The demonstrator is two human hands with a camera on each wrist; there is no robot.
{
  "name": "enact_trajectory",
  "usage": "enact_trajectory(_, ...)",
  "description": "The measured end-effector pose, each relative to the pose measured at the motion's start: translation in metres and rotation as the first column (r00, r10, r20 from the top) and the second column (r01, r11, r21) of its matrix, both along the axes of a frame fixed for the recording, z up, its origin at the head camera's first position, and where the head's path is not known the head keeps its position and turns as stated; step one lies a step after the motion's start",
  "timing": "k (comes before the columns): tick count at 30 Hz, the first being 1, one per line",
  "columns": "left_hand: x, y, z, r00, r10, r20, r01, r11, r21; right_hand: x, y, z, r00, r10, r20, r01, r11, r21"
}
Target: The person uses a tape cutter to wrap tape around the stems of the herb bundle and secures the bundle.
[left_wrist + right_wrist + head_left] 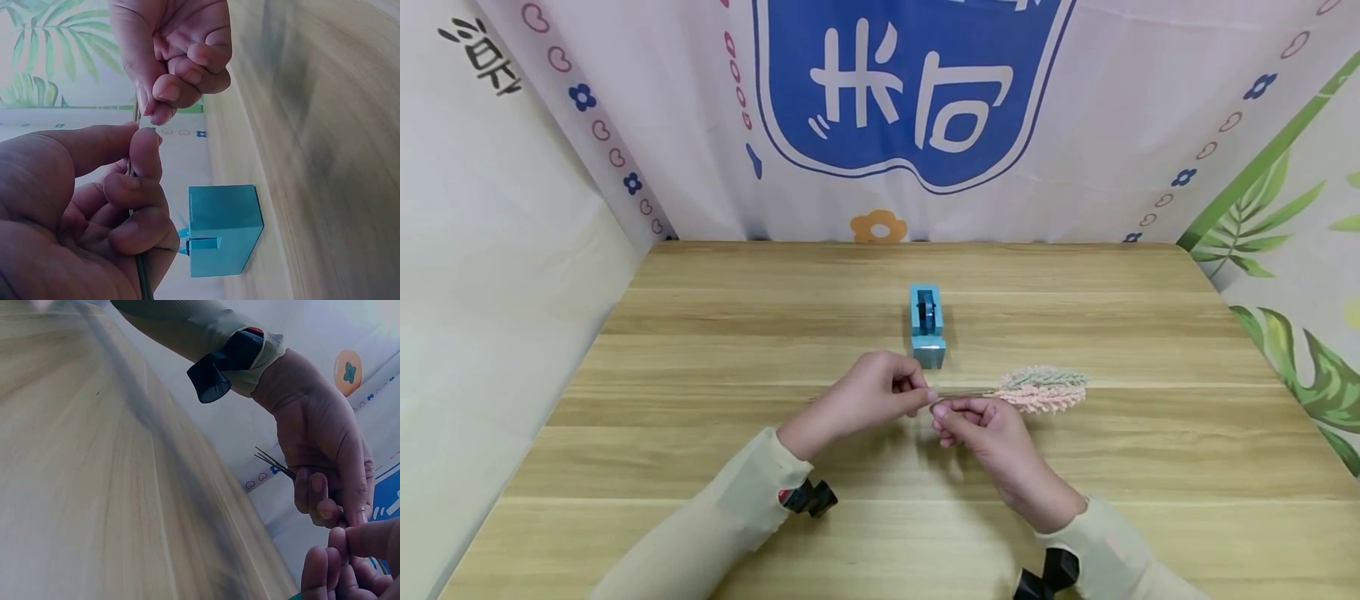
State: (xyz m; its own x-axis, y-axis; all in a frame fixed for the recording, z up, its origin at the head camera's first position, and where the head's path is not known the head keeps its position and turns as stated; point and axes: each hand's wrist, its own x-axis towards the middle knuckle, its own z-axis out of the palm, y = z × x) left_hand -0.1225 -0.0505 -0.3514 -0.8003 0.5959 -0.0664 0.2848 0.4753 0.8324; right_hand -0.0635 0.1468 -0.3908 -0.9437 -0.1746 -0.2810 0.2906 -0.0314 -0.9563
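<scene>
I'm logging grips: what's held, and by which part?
The flowers, by their stems, in the left hand; whether the right hand also pinches the stems cannot be told.

Left grip (874, 389), right grip (991, 437); both curled

Wood-grained, smooth, softly sheened across the tabletop (737, 333) in the lower frame. Plastic-looking on the tape dispenser (916, 317) near the middle, glossy at its tape (928, 343). Rough, yarn-like on the flower heads (1045, 390) right of centre; wiry along the stems (964, 392). Matt cloth in the sleeves (715, 517), lower left and right. Creased cloth for the backdrop (700, 125), upper frame.
</scene>
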Motion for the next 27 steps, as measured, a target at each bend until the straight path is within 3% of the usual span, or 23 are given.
enact_trajectory(13,0.000,0.002,-0.002,1.000,0.011,0.002,-0.011,1.000,0.021,0.000,-0.003,-0.003,0.999,-0.051,0.005,0.051,0.999,-0.007)
enact_trajectory(20,-0.001,0.000,-0.001,1.000,0.013,0.005,-0.013,1.000,0.022,0.001,-0.001,-0.007,1.000,-0.016,0.008,0.016,1.000,0.000)
enact_trajectory(24,-0.001,-0.001,0.000,1.000,0.020,0.005,-0.020,1.000,0.009,0.004,0.004,-0.006,0.998,0.065,0.005,-0.065,0.996,0.056)
enact_trajectory(27,0.000,-0.001,0.001,1.000,0.019,0.005,-0.019,1.000,0.003,0.010,0.009,-0.001,0.977,0.207,-0.050,-0.197,0.967,0.159)
